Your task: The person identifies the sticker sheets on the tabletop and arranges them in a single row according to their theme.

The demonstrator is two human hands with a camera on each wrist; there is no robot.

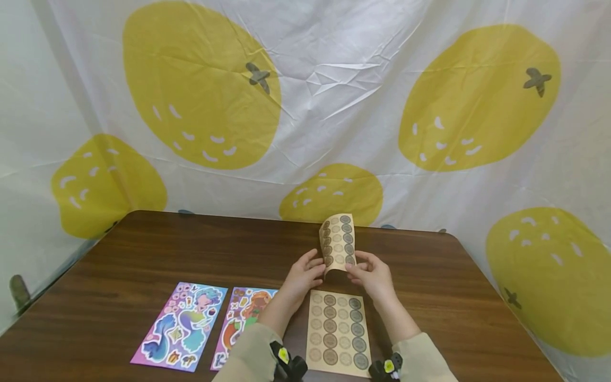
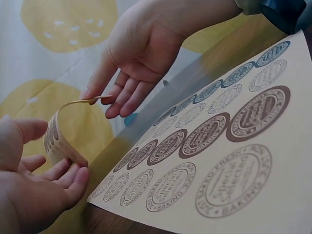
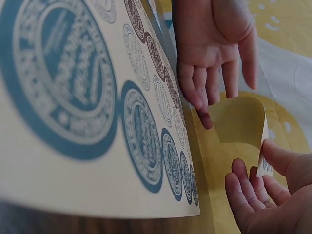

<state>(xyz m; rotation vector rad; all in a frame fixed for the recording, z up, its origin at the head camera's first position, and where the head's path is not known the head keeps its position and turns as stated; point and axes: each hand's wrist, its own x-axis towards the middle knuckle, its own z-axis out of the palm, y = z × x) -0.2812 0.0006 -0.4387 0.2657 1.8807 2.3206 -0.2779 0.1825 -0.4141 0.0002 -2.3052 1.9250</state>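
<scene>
A tan sticker sheet [image 1: 340, 239] with rows of round stickers is held raised and bowed above the table. My right hand [image 1: 374, 276] pinches its right edge between thumb and fingers, as the right wrist view also shows at the sheet's curled back [image 3: 239, 119]. On the other side, my left hand [image 1: 302, 276] supports the left edge with extended fingers [image 2: 73, 180], its thumb held away from the paper. A second tan sticker sheet [image 1: 337, 331], with brown, grey-blue and pale round stickers, lies flat between the forearms.
Two colourful mermaid sticker sheets lie to the left: one in full view [image 1: 186, 323], the other [image 1: 241, 313] partly covered by the left forearm. Beneath everything is a dark brown wooden table [image 1: 444, 318]. A white curtain with yellow fruit prints [image 1: 334, 106] hangs behind its far edge.
</scene>
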